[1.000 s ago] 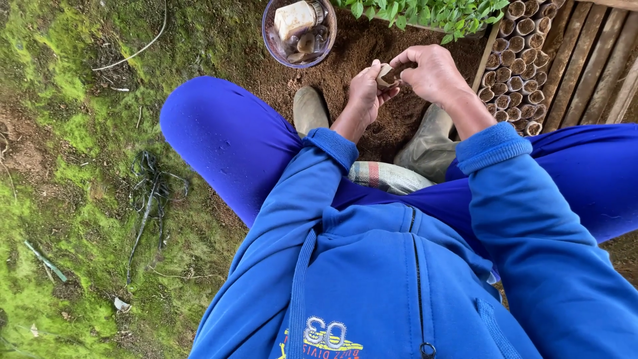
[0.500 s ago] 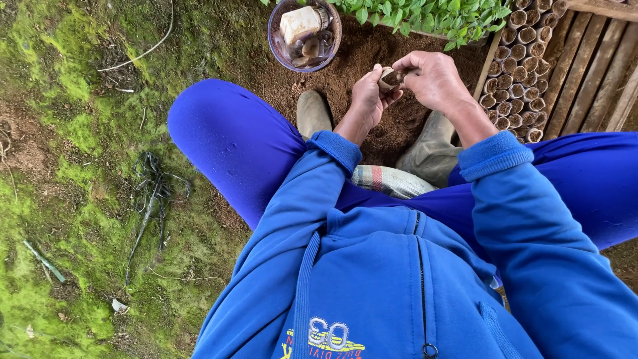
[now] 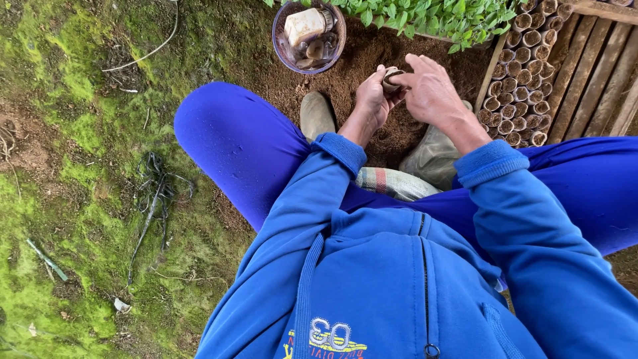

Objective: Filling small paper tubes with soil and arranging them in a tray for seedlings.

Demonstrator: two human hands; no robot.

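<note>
Jacket (image 3: pixel 392 279): bright blue zip-up hooded top, zipper running down the centre, yellow and white emblem at the lower centre of the frame.
Cuffs (image 3: pixel 340 150): ribbed blue knit on both sleeves.
Trousers (image 3: pixel 232 143): matching bright blue.
Boots (image 3: pixel 316 114): muddy olive rubber.

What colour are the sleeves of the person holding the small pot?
Bright blue sleeves, with ribbed cuffs, clearest in the head view.

Plant nursery, seedlings (image 3: pixel 425 16), soil pots (image 3: pixel 515 100)
</note>
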